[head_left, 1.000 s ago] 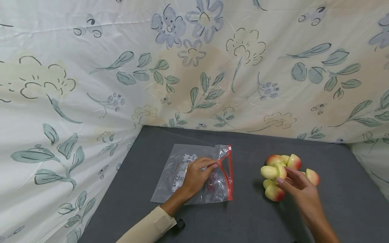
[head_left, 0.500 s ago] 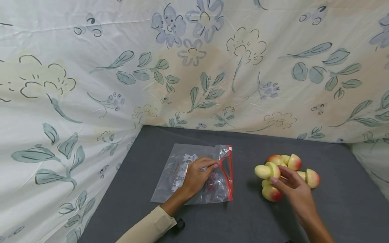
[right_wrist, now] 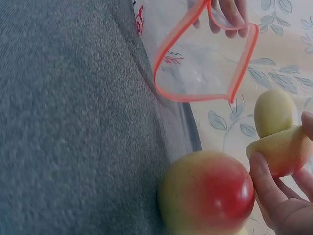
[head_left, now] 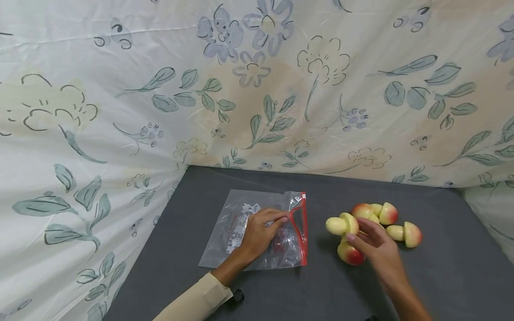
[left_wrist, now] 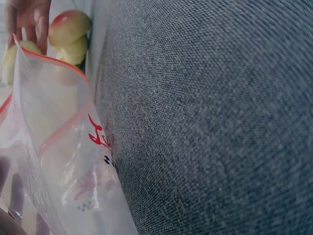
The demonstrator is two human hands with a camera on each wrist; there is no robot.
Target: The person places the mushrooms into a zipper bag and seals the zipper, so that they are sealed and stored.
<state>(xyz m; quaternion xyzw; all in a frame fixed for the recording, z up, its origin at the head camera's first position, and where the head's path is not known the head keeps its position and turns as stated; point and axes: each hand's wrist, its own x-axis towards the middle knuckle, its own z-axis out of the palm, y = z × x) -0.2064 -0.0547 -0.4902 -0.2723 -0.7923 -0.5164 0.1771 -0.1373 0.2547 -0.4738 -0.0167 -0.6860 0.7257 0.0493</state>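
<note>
1. The right hand [head_left: 379, 246] is pinching one mushroom-shaped piece [head_left: 341, 224] by its cap, leaving the stem pointing toward the bag.
2. The left hand [head_left: 259, 232] is pinching the clear bag [head_left: 218, 249] at its red rim [head_left: 304, 232], seemingly keeping the mouth gaping.
3. Other pieces [head_left: 412, 235] are lying on the dark table [head_left: 321, 294], the right hand partly hiding some; the left wrist view is cropping the left hand.

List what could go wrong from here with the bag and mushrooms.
The zip bag might close if the left hand, pinching its red edge, slips. The toy mushroom in the right hand, stem pointing towards the bag, could snag that edge. That hand might also bump another mushroom close beside it.
</note>
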